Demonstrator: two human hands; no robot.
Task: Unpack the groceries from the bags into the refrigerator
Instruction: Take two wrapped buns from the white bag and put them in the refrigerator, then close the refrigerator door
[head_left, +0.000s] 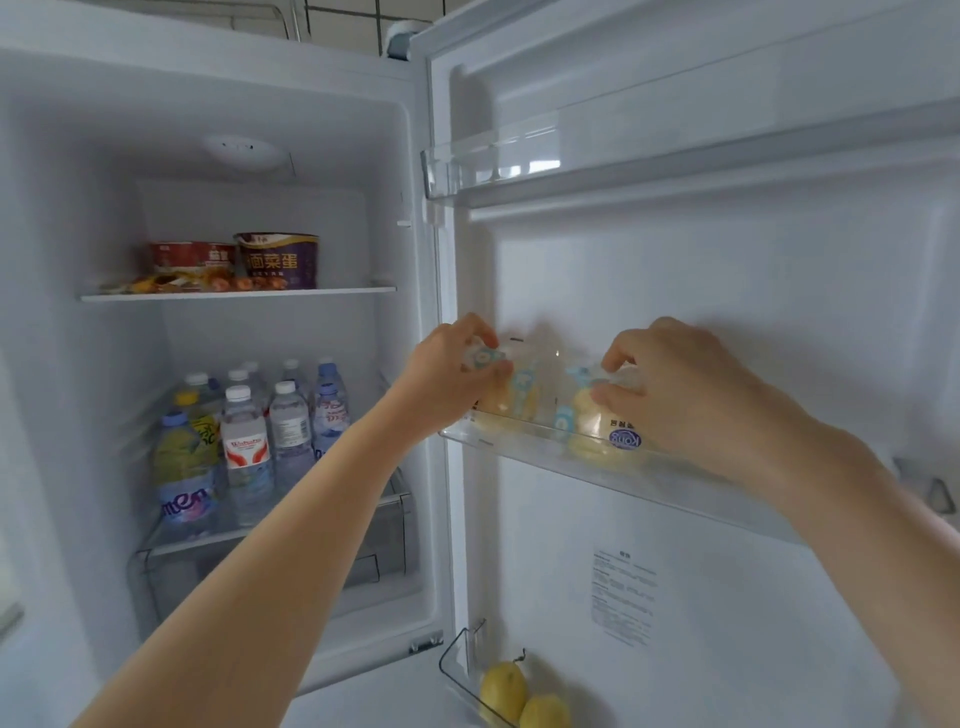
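The refrigerator stands open, its door swung to the right. A clear packet of pale round buns with blue print sits in the middle door bin. My left hand pinches the packet's left top corner. My right hand grips its right top edge, fingers curled over the plastic. The packet's right part is hidden behind that hand. No grocery bags are in view.
Two noodle tubs and wrapped snacks sit on the upper shelf. Several water and drink bottles crowd the shelf below. Two lemons lie in the lowest door bin. The top door bin holds nothing.
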